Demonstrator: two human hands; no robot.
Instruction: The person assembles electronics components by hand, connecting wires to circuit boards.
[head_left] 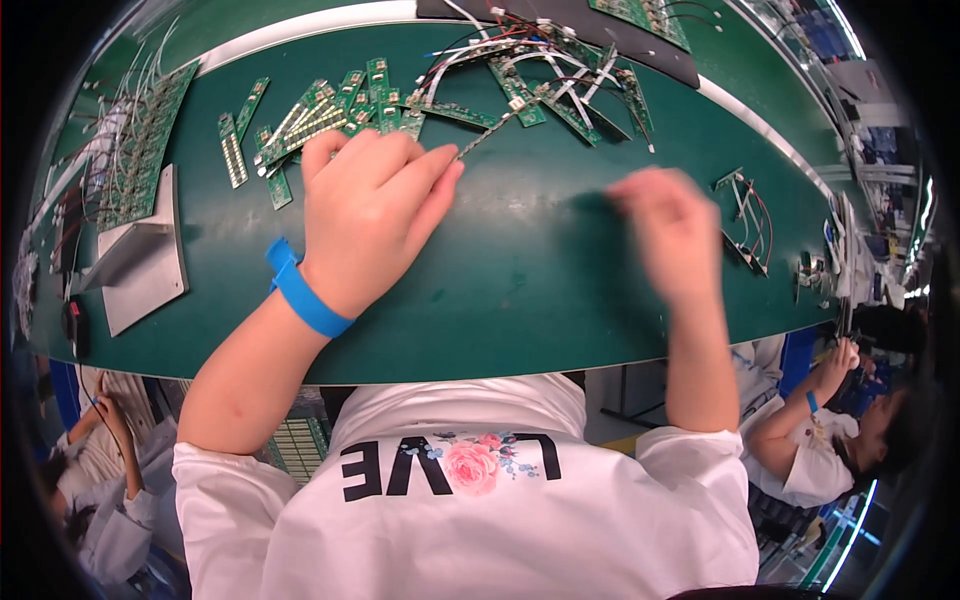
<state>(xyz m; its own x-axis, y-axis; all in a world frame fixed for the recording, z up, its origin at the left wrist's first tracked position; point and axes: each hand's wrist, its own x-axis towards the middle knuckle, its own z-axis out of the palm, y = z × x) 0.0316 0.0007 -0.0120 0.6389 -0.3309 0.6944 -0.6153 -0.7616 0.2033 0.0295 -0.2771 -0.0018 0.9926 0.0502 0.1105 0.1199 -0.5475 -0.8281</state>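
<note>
My left hand [375,205], with a blue band at its wrist, is closed in a pinch at the left middle of the table. Between thumb and forefinger it grips one end of a narrow green circuit board [482,140], seen nearly edge-on, with a white connector near its far end. To the right my right hand [672,225] is above the table, its fingers curled but smeared by motion. I cannot tell whether it holds anything. Loose narrow circuit boards [312,115] lie just beyond my left hand.
At the back, wired boards [590,95] lie tangled with white, red and black leads. A large board panel [150,150] leans beside a metal bracket [145,265] at the left. A small wired assembly [743,222] is at right. A person [815,430] sits at the right; others sit left.
</note>
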